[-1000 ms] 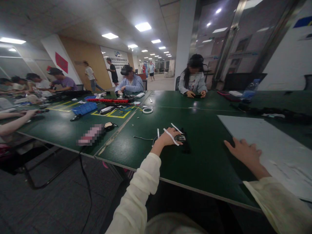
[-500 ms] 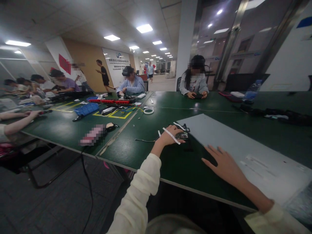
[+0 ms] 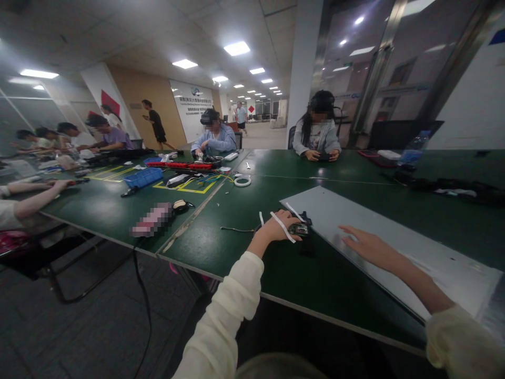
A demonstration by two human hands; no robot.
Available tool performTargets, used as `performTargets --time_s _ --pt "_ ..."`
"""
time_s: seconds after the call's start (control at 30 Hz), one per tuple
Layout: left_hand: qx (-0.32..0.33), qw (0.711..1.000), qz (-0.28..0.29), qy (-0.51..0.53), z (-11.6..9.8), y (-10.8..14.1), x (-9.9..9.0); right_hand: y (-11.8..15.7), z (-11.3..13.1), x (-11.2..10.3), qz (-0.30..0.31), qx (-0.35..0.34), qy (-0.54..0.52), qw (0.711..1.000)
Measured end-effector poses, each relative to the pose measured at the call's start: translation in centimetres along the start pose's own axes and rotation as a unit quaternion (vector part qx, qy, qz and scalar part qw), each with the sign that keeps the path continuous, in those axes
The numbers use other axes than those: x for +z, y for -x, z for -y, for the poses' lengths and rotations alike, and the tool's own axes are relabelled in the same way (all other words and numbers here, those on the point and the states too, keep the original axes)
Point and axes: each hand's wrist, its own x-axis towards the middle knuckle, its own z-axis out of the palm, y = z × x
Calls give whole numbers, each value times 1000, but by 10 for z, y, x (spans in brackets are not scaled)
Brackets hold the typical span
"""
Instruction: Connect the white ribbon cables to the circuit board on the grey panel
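Observation:
My left hand [image 3: 276, 226] is closed around a small dark device with an exposed circuit board [image 3: 299, 229], just above or on the green table. White strips stick out past the fingers, and a thin dark cable [image 3: 236, 229] trails left from it. Much of the device is hidden under the palm. A large pale grey panel [image 3: 327, 210] lies at an angle on the table, its left corner close to the device. Over this panel my right hand [image 3: 371, 246] is held with fingers stretched out and nothing in them; whether it touches the surface I cannot tell.
Left of my hands lie a pink blurred item [image 3: 153, 219], a blue tray [image 3: 142, 178], a red power strip [image 3: 179, 165] and a white tape roll [image 3: 242, 180]. A person [image 3: 317, 131] sits opposite. A water bottle [image 3: 416, 147] stands at the far right.
The grey panel has shifted left, its corner now nearer the device. My right hand has moved up over the panel. My left hand keeps its hold and has moved slightly right.

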Motion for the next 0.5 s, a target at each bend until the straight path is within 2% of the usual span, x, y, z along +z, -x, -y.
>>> performTargets --time_s 0.03,0.1,0.2,0.33,0.5 --pt "3 1000 0 0 0 0 0 -11 2 0 0 7 13 1000" --pt "8 1000 -4 -1 1 -1 1 -28 7 4 -8 72 55 996" --pt "6 1000 -12 -2 1 -1 2 -42 12 18 -17 140 93 986" --pt "3 1000 -8 2 1 -1 1 -43 6 34 -31 121 105 987" --pt "-8 1000 5 -2 1 -2 -1 -43 -1 37 -33 96 133 986"
